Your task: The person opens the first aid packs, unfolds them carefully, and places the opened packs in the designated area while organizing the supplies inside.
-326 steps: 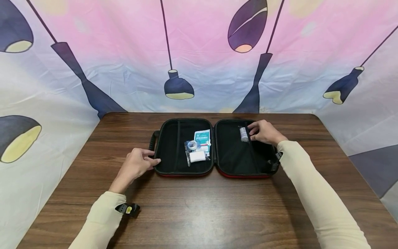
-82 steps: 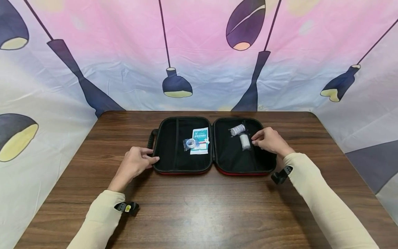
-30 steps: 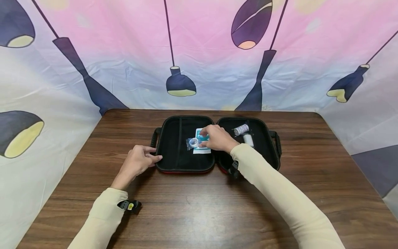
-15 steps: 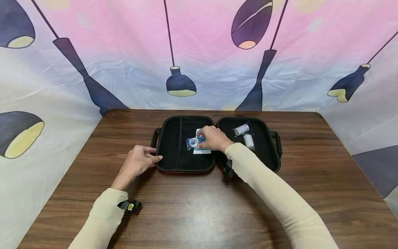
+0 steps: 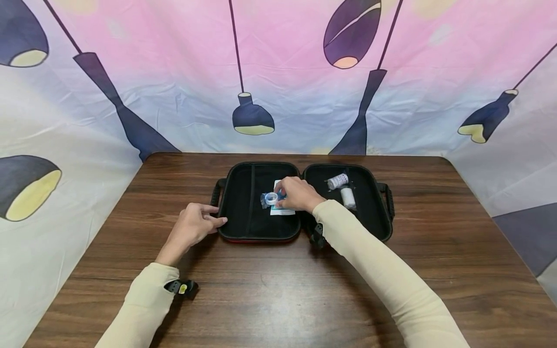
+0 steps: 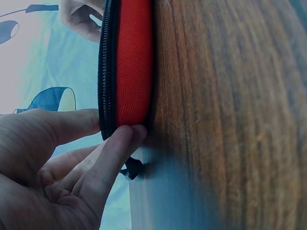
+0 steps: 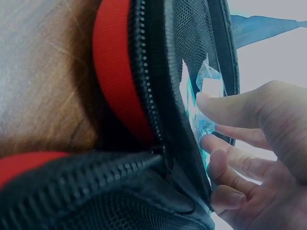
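Note:
A black-lined zip case (image 5: 237, 200) with a red outside lies unfolded on the table. My left hand (image 5: 189, 229) holds the left half's near-left corner; in the left wrist view its thumb (image 6: 79, 123) is at the zipped rim and fingers at the red side. My right hand (image 5: 300, 194) pinches a small white tape roll (image 5: 271, 198) in a clear wrapper, over the left half. Under it is a teal-and-white packet (image 5: 284, 211), partly covered by the hand. Two wrapped bandage rolls, one printed (image 5: 338, 181) and one plain white (image 5: 348, 198), lie in the right half.
The brown wooden table (image 5: 261, 295) extends in front of the case. Carry handles (image 5: 387, 200) stick out at both outer ends. A patterned cloth (image 5: 296, 121) hangs behind the table's back edge.
Earlier, the white bandage roll went from the left half to the right half. Then my right hand crossed leftward and closed on the tape roll. The left hand stays at the case's corner.

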### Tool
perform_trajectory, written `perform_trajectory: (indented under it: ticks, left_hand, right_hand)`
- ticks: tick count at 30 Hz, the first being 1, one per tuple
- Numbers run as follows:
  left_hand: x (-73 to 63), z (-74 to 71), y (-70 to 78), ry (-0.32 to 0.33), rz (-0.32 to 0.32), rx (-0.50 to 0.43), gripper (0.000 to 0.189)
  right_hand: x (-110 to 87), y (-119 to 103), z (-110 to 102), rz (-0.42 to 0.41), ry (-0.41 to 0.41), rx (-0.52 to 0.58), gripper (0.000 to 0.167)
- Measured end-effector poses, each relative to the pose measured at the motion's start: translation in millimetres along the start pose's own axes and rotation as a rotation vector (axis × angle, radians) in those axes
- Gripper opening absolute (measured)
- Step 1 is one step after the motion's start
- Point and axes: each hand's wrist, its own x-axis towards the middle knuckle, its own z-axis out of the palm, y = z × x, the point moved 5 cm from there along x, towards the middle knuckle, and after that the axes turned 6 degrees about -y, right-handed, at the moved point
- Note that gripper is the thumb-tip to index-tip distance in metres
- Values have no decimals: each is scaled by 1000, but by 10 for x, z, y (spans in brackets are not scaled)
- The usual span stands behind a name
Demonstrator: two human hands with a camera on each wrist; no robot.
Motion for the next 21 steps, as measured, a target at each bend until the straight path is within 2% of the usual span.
perform_trajectory:
  ticks: [6,14,21]
  left_hand:
    - [-7,0,-4,1,0,-4,53]
    - [-6,0,-4,2,2,-1,53]
    - [-7,-7,3,7,7,9,53]
  right_hand:
    - [7,-8,8,7,-18,-4,43]
    - [12,-12,13,2,4,-8,34]
    - [-7,-3,-9,-13,5,-3,33]
